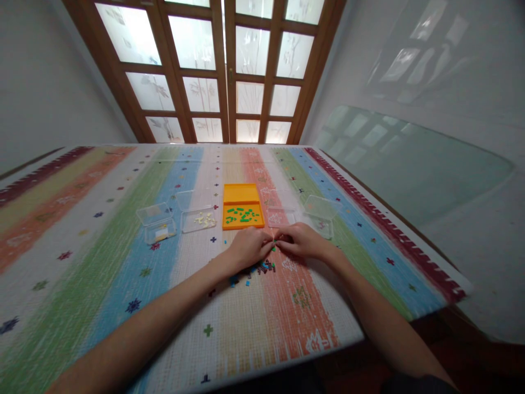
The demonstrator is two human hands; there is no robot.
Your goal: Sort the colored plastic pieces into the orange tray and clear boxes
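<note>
My left hand (251,246) and my right hand (301,239) meet over the table, fingers pinched together tip to tip. Between the fingertips shows a small green brick (274,242); its exact shape is too small to make out. Just below my hands lies a loose pile of tiny dark brown bricks (268,267), with a few blue ones and green ones among them. A blue brick (247,283) lies apart in front of the pile. Beyond my left hand, an orange case (241,192) lies open, with several green bricks (245,215) spread in its near half.
Left of the case, a clear box (186,223) holds pale yellow pieces; farther left is another open clear box (156,232). Clear boxes (280,216) also stand behind my right hand. A striped cloth (164,323) covers the table. Glazed wooden doors (225,71) stand behind.
</note>
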